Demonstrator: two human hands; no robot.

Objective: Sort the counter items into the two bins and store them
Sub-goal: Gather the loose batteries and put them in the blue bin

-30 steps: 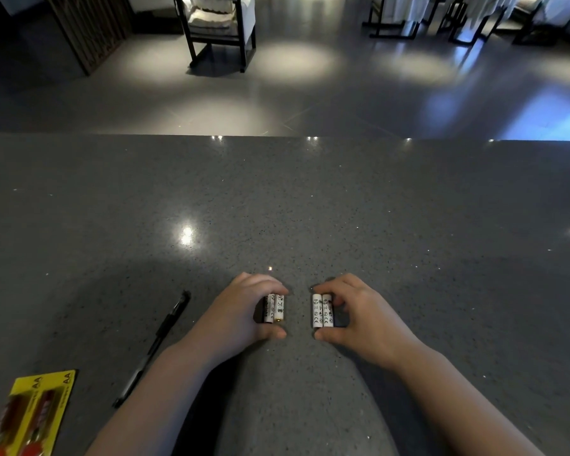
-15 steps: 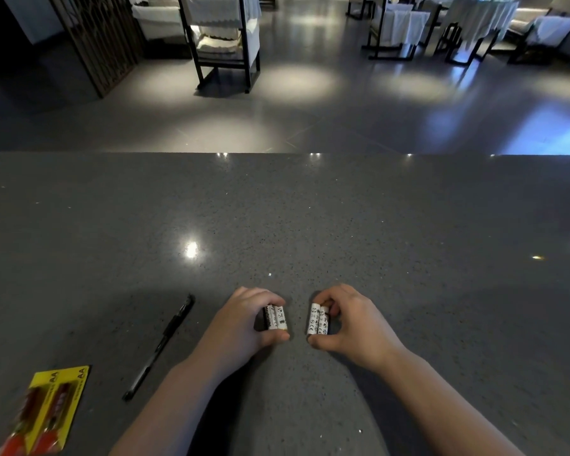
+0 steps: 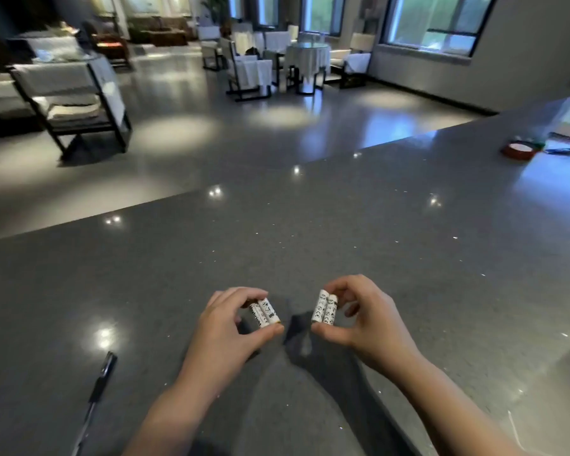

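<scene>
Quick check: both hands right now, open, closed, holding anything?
Left hand: closed on two white batteries.
Right hand: closed on another pair of white batteries.

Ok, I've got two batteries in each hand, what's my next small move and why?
Probably carry both pairs toward a bin. The left hand and right hand each pinch two white batteries above the counter, and no bin is in view yet.

Two pairs of white batteries with black printed symbols, each pair side by side and touching. Left pair (image 3: 263,313): pinched end to end in the left hand (image 3: 226,327), tilted, gold tip toward the thumb. Right pair (image 3: 324,307): gripped likewise in the right hand (image 3: 364,319), near upright. Both above the grey worktop (image 3: 343,232).
</scene>
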